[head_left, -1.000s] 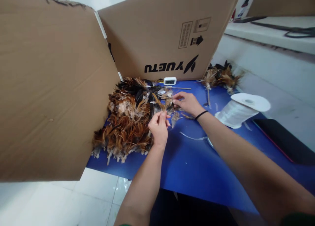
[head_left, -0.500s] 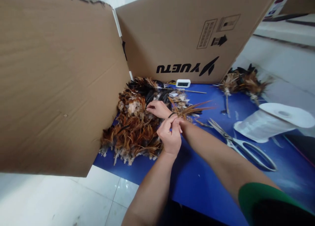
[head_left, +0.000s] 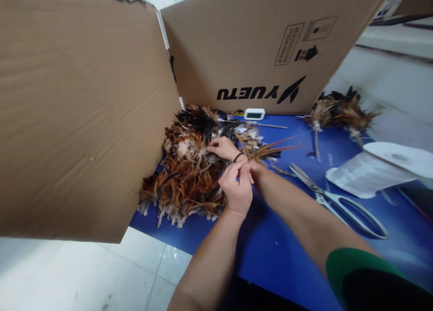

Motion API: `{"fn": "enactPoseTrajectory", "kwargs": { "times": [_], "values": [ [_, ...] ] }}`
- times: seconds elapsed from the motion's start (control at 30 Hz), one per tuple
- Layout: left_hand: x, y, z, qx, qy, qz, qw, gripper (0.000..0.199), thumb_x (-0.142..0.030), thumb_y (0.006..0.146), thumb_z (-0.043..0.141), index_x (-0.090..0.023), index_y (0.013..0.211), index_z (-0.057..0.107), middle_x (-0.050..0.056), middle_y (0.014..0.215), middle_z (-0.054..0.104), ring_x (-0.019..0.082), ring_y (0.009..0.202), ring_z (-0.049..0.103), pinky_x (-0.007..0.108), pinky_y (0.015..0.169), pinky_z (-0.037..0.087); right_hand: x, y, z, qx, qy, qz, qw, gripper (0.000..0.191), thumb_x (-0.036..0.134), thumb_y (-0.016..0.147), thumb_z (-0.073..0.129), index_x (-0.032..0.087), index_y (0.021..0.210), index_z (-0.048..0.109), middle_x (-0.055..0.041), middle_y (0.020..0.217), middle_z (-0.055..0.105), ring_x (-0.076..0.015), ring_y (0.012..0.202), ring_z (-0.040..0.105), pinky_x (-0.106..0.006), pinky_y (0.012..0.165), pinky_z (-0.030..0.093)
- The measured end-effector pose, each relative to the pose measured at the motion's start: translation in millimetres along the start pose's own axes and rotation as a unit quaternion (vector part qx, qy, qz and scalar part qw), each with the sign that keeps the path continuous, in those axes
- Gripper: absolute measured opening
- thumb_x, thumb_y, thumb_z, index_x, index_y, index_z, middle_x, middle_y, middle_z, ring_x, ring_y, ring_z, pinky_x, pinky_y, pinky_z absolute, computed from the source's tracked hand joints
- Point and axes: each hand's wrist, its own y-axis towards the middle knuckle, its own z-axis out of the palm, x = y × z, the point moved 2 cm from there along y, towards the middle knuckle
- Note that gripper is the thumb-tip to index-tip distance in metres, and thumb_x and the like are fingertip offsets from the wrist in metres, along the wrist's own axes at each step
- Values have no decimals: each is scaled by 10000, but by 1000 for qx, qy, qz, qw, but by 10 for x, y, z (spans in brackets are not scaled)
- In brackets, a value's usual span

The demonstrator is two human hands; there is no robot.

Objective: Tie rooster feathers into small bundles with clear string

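A heap of brown, orange and black feathers [head_left: 189, 180] lies on the blue table. My right hand [head_left: 223, 148] reaches over the heap, fingertips pinched together at pale fluffy feathers; what they grip is too small to make out. A black band [head_left: 238, 157] circles that wrist. In front of it my left hand [head_left: 237, 184] is closed in a pinch beside the right wrist, and its contents are hidden. Long thin orange-brown feathers [head_left: 267, 151] fan out to the right from behind the wrist.
Cardboard panels [head_left: 91, 112] stand left and behind. A small white display device [head_left: 254, 114] sits at the back panel's foot. Rightward on the blue table [head_left: 270, 248] are scissors [head_left: 321, 193], a spool of clear film [head_left: 372, 173] and another feather bunch [head_left: 341, 112].
The whole view has shifted slightly, so most things appear a little further right. My right fingertips have drawn slightly closer together over the heap; my left hand keeps its pinch.
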Motion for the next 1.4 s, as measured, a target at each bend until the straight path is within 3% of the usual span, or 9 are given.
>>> {"fn": "enactPoseTrajectory", "kwargs": {
  "times": [0.2,0.4,0.53,0.7,0.9,1.1,1.23,1.4],
  "values": [
    [-10,-7,12,3,-6,6,1000,265,-379,881,534,-186,860,713,25,649,667,110,572,589,258,639,496,-234,44,-48,-29,85,27,996,179,292,787,596,157,802,711,-3,679,675,-122,636,589,-233,647,438],
    [-47,-14,18,18,1,18,1000,255,-330,899,513,-170,853,706,19,594,644,117,579,593,276,684,497,-91,35,-28,-30,-51,-64,996,257,94,763,544,174,945,706,-58,943,677,-162,849,609,-266,794,448],
    [-59,-16,18,19,8,27,999,245,-321,897,515,-175,855,708,19,589,647,125,593,607,285,703,500,56,27,-25,5,-173,-89,981,222,139,830,504,176,897,712,-98,993,631,-206,932,565,-291,788,425],
    [-62,-27,30,20,-3,32,999,235,-321,897,515,-185,870,705,17,618,658,120,570,599,286,686,503,64,22,-108,-13,-207,-123,970,232,167,869,459,175,853,690,-96,956,631,-211,921,531,-314,841,384],
    [-58,-28,31,17,-3,31,999,232,-317,895,518,-184,870,706,22,632,666,124,586,612,286,691,508,23,67,-85,-21,-134,-135,982,223,151,846,486,177,913,697,-75,970,667,-191,921,567,-291,833,395],
    [-55,-8,-4,10,5,11,1000,246,-344,885,531,-182,870,715,43,656,676,158,694,652,301,718,510,64,213,165,-2,-79,-73,994,280,422,814,598,182,773,737,-88,836,709,-193,817,617,-292,795,423],
    [-46,-5,-6,10,7,-6,1000,268,-379,878,535,-188,872,722,46,658,675,164,704,654,299,708,511,19,271,257,5,-25,-18,1000,153,308,750,656,181,739,741,-66,776,724,-178,754,633,-275,740,441],
    [-32,-14,8,12,2,0,1000,259,-373,878,538,-190,863,721,35,638,671,146,640,636,289,677,506,4,237,143,-22,96,-5,995,156,283,742,644,163,797,726,-19,748,717,-118,675,619,-215,653,457]
  ]
}}
